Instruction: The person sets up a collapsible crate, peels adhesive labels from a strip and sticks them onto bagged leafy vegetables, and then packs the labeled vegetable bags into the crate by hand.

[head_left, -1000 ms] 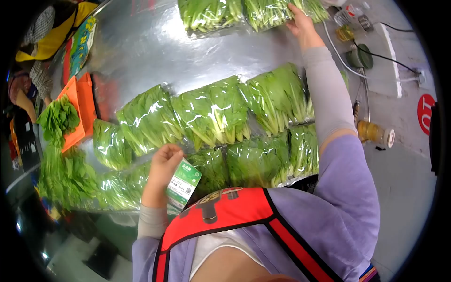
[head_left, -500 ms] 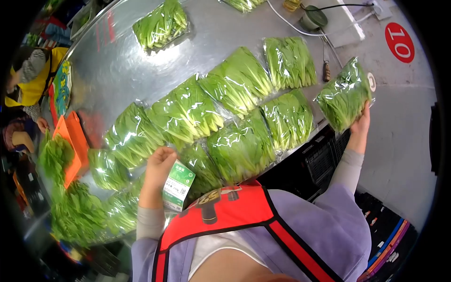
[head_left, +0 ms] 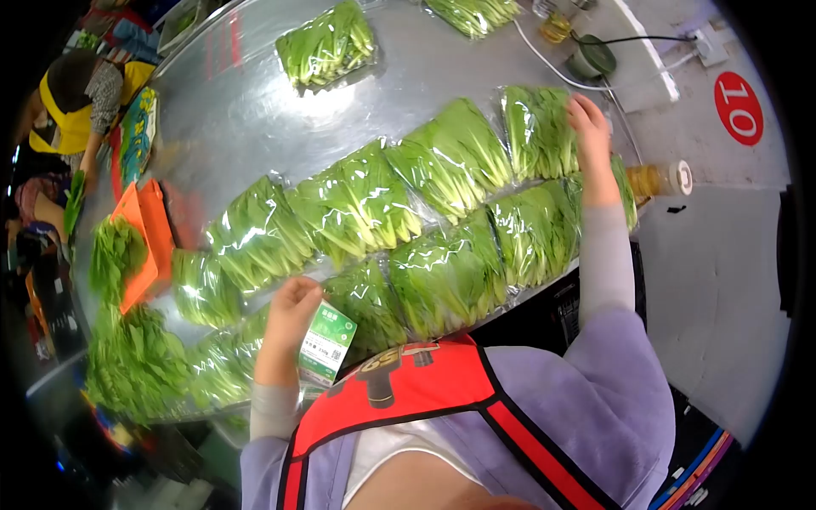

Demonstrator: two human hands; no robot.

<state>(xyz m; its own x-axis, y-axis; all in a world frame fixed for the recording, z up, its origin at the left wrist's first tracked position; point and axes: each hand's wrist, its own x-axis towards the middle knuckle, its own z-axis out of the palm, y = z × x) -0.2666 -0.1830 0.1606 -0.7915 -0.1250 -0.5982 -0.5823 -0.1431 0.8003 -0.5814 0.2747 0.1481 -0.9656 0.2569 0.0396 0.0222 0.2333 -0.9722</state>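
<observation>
My left hand is closed, pinching a green-and-white printed label card just in front of my chest. My right hand is stretched out with its fingers slightly bent, touching the right edge of a clear bag of leafy greens in the back row. Its thumb is hard to make out. Partly behind my right forearm, another bag of greens lies at the right end of the front row. Several similar bags lie in two slanting rows on the metal table.
Loose greens and an orange basket are at the left, near a person in a yellow vest. More bagged greens lie at the back. A jar with a white lid and cables are at the right.
The bag of greens that my right hand held up now lies at the table's right end. My right hand has moved left and away from me. My left hand still holds the label card.
</observation>
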